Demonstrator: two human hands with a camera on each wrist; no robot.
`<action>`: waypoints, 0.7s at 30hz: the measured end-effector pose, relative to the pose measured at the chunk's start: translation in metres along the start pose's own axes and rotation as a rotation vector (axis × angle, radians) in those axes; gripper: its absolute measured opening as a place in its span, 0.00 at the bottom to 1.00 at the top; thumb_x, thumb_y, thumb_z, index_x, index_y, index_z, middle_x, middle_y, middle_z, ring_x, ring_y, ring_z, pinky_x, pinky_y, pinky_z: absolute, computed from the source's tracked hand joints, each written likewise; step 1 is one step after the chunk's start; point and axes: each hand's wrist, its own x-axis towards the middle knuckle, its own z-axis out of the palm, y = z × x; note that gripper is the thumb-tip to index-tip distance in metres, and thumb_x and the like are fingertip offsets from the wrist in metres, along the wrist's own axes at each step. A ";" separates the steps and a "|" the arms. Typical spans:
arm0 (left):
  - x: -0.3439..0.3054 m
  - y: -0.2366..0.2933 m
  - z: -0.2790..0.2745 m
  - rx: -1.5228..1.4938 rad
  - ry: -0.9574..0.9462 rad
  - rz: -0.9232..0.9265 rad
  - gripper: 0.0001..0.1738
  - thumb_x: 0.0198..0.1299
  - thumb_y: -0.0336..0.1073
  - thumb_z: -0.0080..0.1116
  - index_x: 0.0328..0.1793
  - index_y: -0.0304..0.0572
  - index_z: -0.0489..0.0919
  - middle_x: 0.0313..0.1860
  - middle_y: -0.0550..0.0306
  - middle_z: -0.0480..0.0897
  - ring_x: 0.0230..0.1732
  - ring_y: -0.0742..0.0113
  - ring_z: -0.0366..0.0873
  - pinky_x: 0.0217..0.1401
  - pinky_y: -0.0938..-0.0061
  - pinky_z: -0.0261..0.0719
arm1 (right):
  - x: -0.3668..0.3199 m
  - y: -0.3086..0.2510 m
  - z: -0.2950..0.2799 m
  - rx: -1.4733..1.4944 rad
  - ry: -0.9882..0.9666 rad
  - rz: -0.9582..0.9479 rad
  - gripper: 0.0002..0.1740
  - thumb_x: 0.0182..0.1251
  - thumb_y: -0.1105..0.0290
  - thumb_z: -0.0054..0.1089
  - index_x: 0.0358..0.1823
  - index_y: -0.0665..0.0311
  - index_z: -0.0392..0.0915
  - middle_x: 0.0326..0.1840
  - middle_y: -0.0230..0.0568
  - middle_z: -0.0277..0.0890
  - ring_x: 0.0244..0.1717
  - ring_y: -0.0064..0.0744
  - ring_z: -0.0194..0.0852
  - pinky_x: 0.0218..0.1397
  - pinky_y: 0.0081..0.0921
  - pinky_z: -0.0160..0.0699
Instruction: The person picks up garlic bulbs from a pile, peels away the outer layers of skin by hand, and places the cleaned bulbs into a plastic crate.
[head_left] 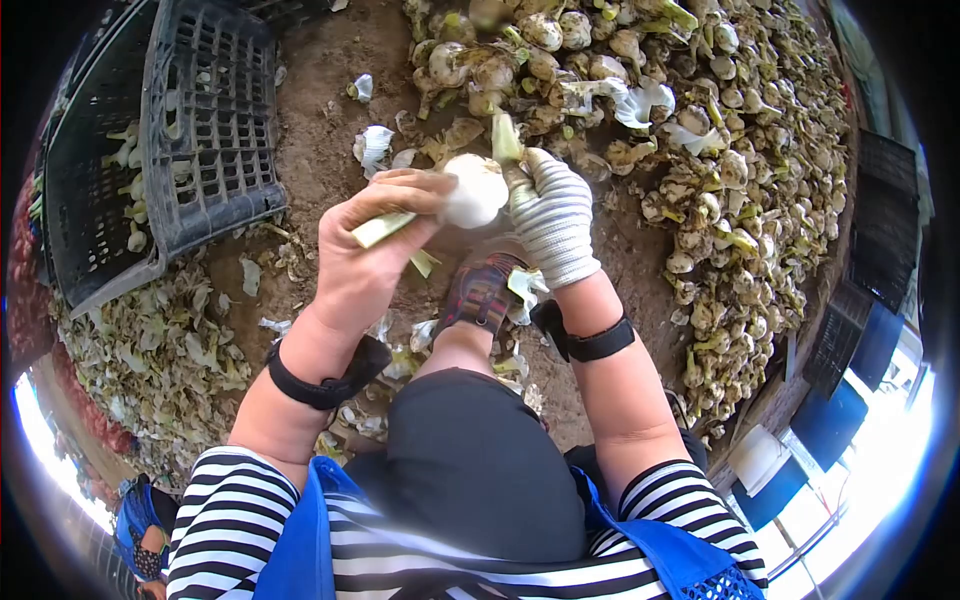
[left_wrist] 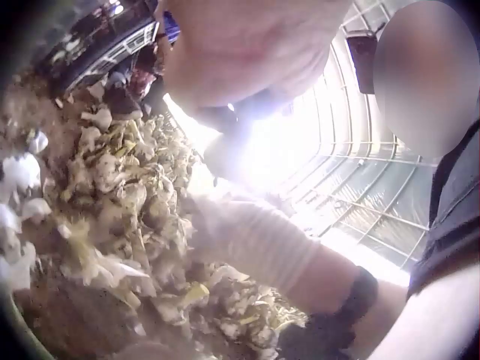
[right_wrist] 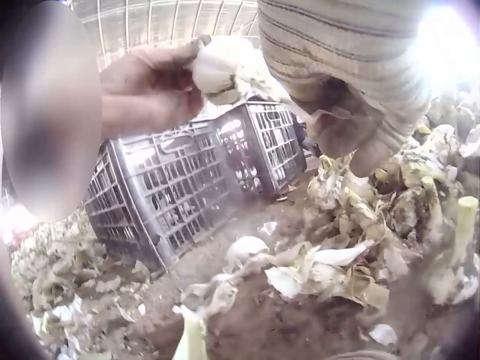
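Note:
My bare left hand grips a white garlic bulb at its stem end, and the pale green cut stem pokes out across the palm. Close against the bulb's other side is my right hand, in a white striped knit glove. Its curled fingers pinch a strip of garlic skin, which stretches from the bulb to the glove in the right wrist view. In the left wrist view the gloved hand is blurred by glare.
A big heap of untrimmed garlic covers the ground ahead and to the right. At left stands a black plastic crate with bulbs inside. Loose skins and trimmings lie below the crate. My shoe is under the hands.

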 end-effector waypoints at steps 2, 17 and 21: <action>-0.005 -0.005 -0.006 -0.256 0.112 -0.130 0.09 0.53 0.18 0.57 0.37 0.39 0.81 0.46 0.51 0.81 0.48 0.65 0.77 0.55 0.73 0.74 | 0.002 0.002 -0.001 0.020 0.093 0.027 0.06 0.57 0.68 0.58 0.31 0.62 0.76 0.27 0.49 0.76 0.27 0.49 0.75 0.31 0.37 0.74; -0.017 -0.009 -0.021 -0.350 0.073 -0.158 0.12 0.55 0.16 0.54 0.41 0.40 0.80 0.50 0.49 0.79 0.54 0.63 0.75 0.58 0.74 0.74 | -0.018 -0.049 -0.031 1.144 -0.327 0.345 0.11 0.59 0.72 0.59 0.41 0.69 0.74 0.34 0.28 0.74 0.35 0.17 0.67 0.39 0.20 0.71; -0.020 -0.005 -0.028 -0.830 0.267 -0.337 0.10 0.59 0.21 0.52 0.44 0.42 0.78 0.52 0.51 0.78 0.55 0.62 0.74 0.59 0.72 0.74 | -0.004 -0.019 -0.038 1.356 -0.012 0.669 0.16 0.60 0.59 0.62 0.39 0.64 0.74 0.29 0.34 0.73 0.28 0.27 0.76 0.33 0.23 0.79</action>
